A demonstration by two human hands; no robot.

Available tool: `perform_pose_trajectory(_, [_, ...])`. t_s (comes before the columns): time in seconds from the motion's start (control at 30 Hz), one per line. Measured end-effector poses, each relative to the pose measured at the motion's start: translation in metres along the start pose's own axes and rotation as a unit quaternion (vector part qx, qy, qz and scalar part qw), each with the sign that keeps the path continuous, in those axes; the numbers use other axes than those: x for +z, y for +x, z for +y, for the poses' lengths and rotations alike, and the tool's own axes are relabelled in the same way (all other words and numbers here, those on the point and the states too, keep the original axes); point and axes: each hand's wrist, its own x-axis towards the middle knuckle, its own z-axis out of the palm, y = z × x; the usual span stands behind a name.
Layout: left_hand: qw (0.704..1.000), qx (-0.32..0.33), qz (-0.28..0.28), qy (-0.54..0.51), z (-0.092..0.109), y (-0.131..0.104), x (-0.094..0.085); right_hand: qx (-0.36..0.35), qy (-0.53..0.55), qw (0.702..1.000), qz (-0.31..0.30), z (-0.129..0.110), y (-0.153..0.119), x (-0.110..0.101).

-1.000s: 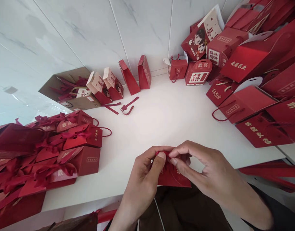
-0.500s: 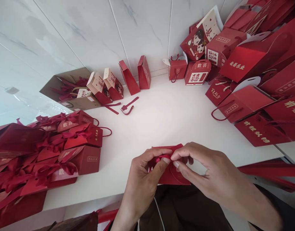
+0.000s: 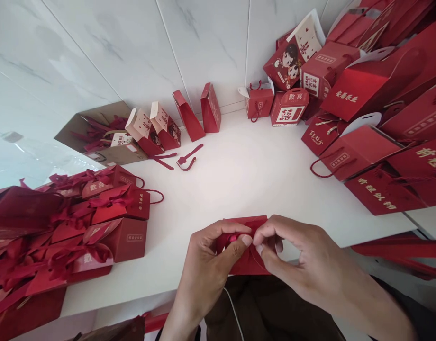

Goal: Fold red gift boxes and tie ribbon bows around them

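The left hand [image 3: 211,260] and right hand [image 3: 299,248] both pinched what looked like red ribbon [image 3: 233,238] on top of the red box [image 3: 247,263], which sat at the white table's [image 3: 232,184] near edge, maybe so both hands could reach it easily.

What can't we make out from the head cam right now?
All head view:
Whether the ribbon is knotted: hidden by the left hand and right hand.
Full print on the red box beneath: covered by both hands.
Bottom of the cardboard box: hidden by red strips.
Left pile: cut by left edge.
Right pile: cut by right edge.
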Motion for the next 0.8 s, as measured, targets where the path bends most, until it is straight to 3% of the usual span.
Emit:
perform_pose_trajectory(0.13, [0.996, 0.028, 0.010, 0.079, 0.001, -0.002, 0.002, -0.081, -0.030, 0.996, 0.027, 0.005, 0.006, -0.004])
perform_pose_trajectory(0.3, [0.978, 0.087, 0.036, 0.183, -0.005, -0.004, 0.006, -0.070, 0.003, 0.996, -0.061, 0.007, 0.016, -0.003])
perform_pose_trajectory(0.37, [0.952, 0.151, 0.071, 0.258, -0.015, -0.004, 0.007, -0.043, 0.016, 0.997, -0.065, 0.008, 0.018, -0.001])
perform_pose_trajectory(0.47, [0.874, 0.290, 0.129, 0.369, -0.032, -0.004, 0.010, -0.008, 0.046, 0.996, -0.072, 0.009, 0.018, -0.001])
perform_pose_trajectory(0.57, [0.809, 0.398, 0.160, 0.402, -0.043, -0.004, 0.014, 0.007, 0.080, 0.993, -0.085, 0.010, 0.017, -0.003])
perform_pose_trajectory(0.67, [0.793, 0.433, 0.168, 0.395, -0.048, -0.005, 0.016, -0.022, 0.049, 0.994, -0.097, 0.009, 0.018, -0.007])
perform_pose_trajectory(0.8, [0.787, 0.424, 0.198, 0.403, -0.048, -0.008, 0.015, -0.018, -0.012, 0.996, -0.089, 0.008, 0.023, -0.010])
